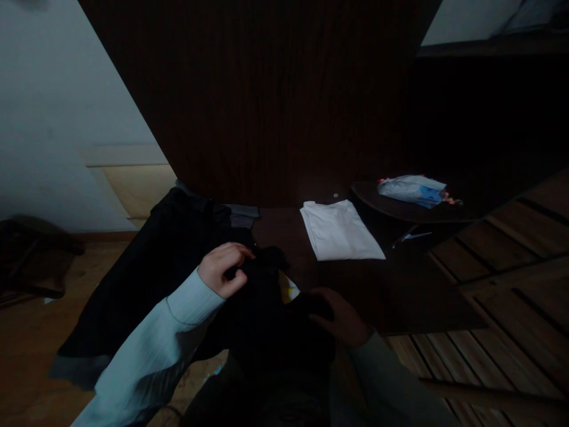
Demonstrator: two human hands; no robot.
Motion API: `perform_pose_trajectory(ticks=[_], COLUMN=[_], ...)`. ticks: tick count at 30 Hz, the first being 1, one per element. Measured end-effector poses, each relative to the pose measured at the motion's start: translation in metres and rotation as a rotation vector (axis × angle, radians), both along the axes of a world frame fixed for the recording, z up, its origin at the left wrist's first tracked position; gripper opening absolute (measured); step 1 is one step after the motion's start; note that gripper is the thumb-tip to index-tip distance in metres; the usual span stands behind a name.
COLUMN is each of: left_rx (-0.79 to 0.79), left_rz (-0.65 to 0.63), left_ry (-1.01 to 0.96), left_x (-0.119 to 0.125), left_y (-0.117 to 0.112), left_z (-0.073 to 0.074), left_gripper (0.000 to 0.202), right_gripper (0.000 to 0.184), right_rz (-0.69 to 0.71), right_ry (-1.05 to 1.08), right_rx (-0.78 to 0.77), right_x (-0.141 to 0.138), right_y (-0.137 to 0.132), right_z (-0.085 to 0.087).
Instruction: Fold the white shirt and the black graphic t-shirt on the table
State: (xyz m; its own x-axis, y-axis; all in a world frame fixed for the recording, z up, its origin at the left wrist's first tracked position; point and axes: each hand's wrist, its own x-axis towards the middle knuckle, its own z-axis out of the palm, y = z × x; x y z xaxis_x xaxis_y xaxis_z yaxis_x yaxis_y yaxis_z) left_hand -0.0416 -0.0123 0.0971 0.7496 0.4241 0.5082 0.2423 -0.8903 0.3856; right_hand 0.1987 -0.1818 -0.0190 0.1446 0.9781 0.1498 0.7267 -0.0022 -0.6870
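Observation:
A black garment lies in a heap at the edge of the dark wooden surface and hangs down to the left. My left hand rests on it with curled fingers, thumb and fingertips closing on black cloth. Lower and to the right, in shadow, my right hand has its fingers and thumb around another part of the dark fabric. Between both hands a small white and yellow patch shows; what it belongs to is unclear. A folded white garment lies flat beyond my right hand.
A white and blue plastic packet sits on a rounded dark shelf at the right. A dark wooden panel rises behind. Wooden slats are at the right, and a dark stool-like object stands on the floor at left.

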Motion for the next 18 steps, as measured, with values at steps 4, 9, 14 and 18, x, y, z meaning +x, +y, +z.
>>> perform_pose_trajectory(ticks=[4, 9, 14, 18], left_rx=[0.079, 0.07, 0.088, 0.11], left_rz=[0.087, 0.337, 0.515, 0.616], left_ry=[-0.102, -0.102, -0.145, -0.155], left_x=[-0.007, -0.022, -0.027, -0.033], left_y=[-0.002, 0.001, 0.005, 0.014], left_z=[0.013, 0.021, 0.016, 0.006], left_gripper=[0.01, 0.01, 0.011, 0.014], right_gripper=[0.016, 0.023, 0.013, 0.021], right_rz=[-0.031, -0.089, -0.002, -0.136], right_ry=[-0.143, -0.114, -0.04, 0.126], right_rx=[-0.117, -0.155, -0.066, 0.076], right_x=[-0.003, 0.008, 0.007, 0.01], right_y=[0.003, -0.001, -0.002, -0.003], right_z=[-0.012, -0.014, -0.015, -0.001])
